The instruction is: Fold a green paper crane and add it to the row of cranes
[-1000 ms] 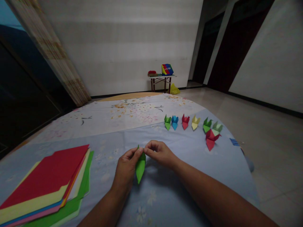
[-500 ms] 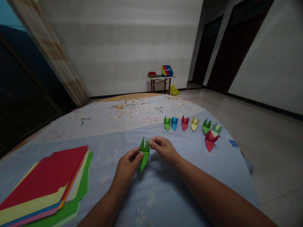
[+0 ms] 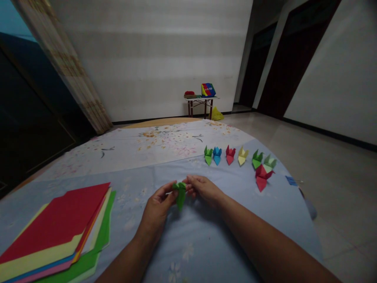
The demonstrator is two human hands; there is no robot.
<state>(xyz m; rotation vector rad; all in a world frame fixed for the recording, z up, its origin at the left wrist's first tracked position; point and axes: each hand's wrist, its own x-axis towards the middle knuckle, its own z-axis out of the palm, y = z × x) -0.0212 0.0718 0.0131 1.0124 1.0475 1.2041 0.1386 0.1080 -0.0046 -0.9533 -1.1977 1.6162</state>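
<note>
A small folded green paper piece (image 3: 180, 194) is pinched between both hands above the light blue floral cloth (image 3: 206, 243). My left hand (image 3: 157, 210) grips its left side with thumb and fingertips closed. My right hand (image 3: 203, 189) holds its top right, fingers curled. The paper's pointed end hangs down toward the cloth.
A stack of coloured paper sheets (image 3: 55, 232), red on top, lies at the front left. Several finished folded paper figures (image 3: 230, 154) stand in a row at the right, with a red one (image 3: 262, 175) nearer. A small table (image 3: 200, 103) stands by the far wall.
The green paper has been folded shorter: its upper points, standing up half a second ago, are now bent down. Both hands drew closer together around it.
</note>
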